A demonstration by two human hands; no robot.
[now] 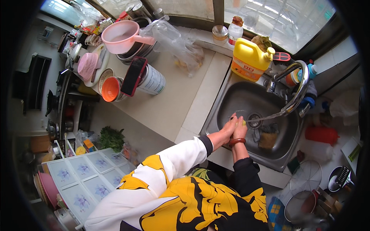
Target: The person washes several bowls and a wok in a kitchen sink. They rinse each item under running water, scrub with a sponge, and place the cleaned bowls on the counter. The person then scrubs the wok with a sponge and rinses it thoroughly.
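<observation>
My left hand (228,129) and my right hand (239,128) are pressed together over the stainless steel sink (231,95). A reddish-brown bangle (237,141) circles my right wrist. At the right fingers shows a small yellow bit (244,122), too small to identify. A thin stream of water (266,117) runs from the curved chrome faucet (303,78) onto the hands. Just beyond them is the drain strainer (254,120). A tan scrubbing sponge (267,140) lies on the sink floor beside a grey pad. Whether anything sits between the palms is hidden.
A yellow detergent jug (250,59) stands at the sink's back edge. Along the counter (170,106) are a phone (133,76) leaning on a tin can (153,80), an orange bowl (110,89), a pink strainer (120,36) and a plastic bag (173,37). Wire skimmers (305,179) lie at right.
</observation>
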